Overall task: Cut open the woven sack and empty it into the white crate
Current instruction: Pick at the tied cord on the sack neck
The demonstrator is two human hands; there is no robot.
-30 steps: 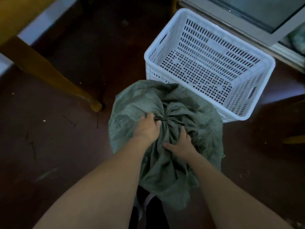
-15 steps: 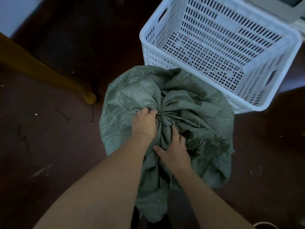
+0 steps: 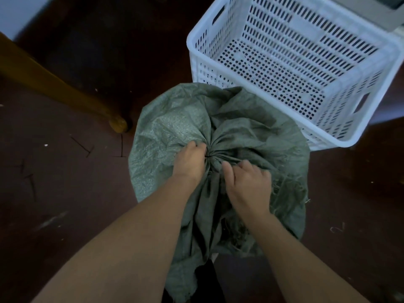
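Observation:
A grey-green woven sack (image 3: 175, 127) stands upright on the dark floor, its mouth bunched and tied with a thin dark cord at the centre. My left hand (image 3: 190, 162) grips the gathered neck just left of the knot. My right hand (image 3: 249, 184) pinches the folds on the right side of the knot, fingers curled into the fabric. Frayed threads hang from the sack's loose edge below my right hand. The white perforated crate (image 3: 358, 73) sits behind the sack to the right, touching or nearly touching it, with nothing inside.
A yellow wooden furniture leg (image 3: 65, 92) slants across the floor at the left, ending near the sack. A grey cabinet edge (image 3: 371, 14) is behind the crate. The dark brown floor (image 3: 54, 193) has scratches and small specks.
The view has tilted down and closer. My right hand has shifted up toward the knot and curled its fingers into the folds. My left hand keeps its grip on the neck.

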